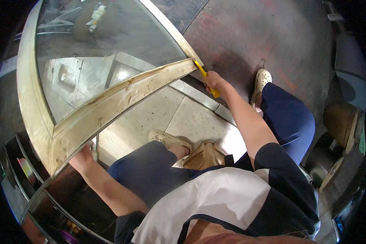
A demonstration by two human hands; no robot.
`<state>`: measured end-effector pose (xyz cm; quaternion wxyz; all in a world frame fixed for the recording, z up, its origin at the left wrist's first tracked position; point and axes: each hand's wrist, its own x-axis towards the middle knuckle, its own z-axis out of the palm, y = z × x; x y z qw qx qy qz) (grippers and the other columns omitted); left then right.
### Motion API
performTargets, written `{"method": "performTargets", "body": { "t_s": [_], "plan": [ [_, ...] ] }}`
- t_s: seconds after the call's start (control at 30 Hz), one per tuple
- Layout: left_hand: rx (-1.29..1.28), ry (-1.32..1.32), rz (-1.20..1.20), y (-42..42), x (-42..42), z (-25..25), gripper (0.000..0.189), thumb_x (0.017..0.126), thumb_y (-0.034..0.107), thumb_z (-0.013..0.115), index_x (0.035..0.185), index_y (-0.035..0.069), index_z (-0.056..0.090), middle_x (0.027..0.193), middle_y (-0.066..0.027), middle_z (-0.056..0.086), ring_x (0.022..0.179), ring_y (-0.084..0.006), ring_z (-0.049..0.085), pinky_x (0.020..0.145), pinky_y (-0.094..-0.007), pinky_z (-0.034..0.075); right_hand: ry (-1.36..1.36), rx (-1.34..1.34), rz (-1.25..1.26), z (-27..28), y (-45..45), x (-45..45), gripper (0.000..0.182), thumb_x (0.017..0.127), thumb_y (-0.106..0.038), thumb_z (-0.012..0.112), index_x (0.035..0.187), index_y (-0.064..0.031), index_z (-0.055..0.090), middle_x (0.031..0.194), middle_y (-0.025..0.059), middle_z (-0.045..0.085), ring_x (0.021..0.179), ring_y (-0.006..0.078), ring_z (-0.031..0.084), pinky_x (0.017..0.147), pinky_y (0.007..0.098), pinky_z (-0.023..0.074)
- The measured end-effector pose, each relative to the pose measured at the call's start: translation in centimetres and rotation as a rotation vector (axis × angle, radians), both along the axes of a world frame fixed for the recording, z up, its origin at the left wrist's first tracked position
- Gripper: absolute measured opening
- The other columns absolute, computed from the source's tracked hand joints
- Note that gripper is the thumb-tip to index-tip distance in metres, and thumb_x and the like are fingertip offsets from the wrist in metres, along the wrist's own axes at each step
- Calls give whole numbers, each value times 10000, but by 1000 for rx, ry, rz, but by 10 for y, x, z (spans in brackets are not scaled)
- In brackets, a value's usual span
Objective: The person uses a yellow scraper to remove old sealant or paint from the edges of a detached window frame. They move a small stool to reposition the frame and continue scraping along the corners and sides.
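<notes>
A framed glass door or window panel [122, 94], its cream frame scuffed and stained, fills the upper left. My right hand [215, 83] is closed round the handle of a yellow tool [203, 69], whose far end touches the frame's corner near the joint of two frame members. The tool's kind cannot be told. My left hand [81, 158] is at the underside of the lower frame member, near its left end; its fingers are partly hidden behind the frame, so its hold is unclear. Through the glass [109, 39] a squat toilet [67, 74] shows in a tiled floor.
A beige plastic stool [202, 154] stands under me on pale floor tiles [140, 116], between my legs in dark blue trousers. A raised tiled sill [201, 97] runs beside the dark floor [262, 36]. Dark shelves [76, 210] with items are at lower left, and round objects [341, 125] at right.
</notes>
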<state>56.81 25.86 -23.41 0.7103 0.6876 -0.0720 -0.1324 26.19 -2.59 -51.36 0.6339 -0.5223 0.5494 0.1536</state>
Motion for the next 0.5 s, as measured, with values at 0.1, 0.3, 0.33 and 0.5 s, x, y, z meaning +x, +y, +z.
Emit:
{"method": "performTargets", "body": {
  "t_s": [0.1,0.3,0.33,0.5],
  "plan": [
    [-54,-64,-278,3,6,-7,398,814,220,567,1157,45,469,1131,-118,524,1034,-251,511,870,-398,433,42,-23,44,-10,-14,-1,124,835,-105,431,787,0,476,622,84,497,458,185,485,385,328,394],
    [-100,-149,-589,-24,2,-5,403,813,231,571,1156,45,471,1129,-119,527,1027,-256,515,870,-399,434,91,-55,19,-57,-31,1,229,792,-147,515,689,45,588,599,134,592,521,248,589,472,376,457],
    [-96,-153,-602,-28,2,-4,402,814,230,570,1156,45,471,1128,-118,527,1025,-256,516,870,-399,434,96,-60,6,-62,-31,2,234,790,-147,517,675,45,587,594,140,591,524,247,592,477,377,459],
    [-102,-147,-633,-37,3,-16,397,815,226,570,1154,45,472,1122,-115,531,1016,-256,520,868,-398,436,-3,92,-194,-61,-37,-3,233,810,-160,513,713,44,570,588,124,572,497,244,569,454,370,449]
  ]
}}
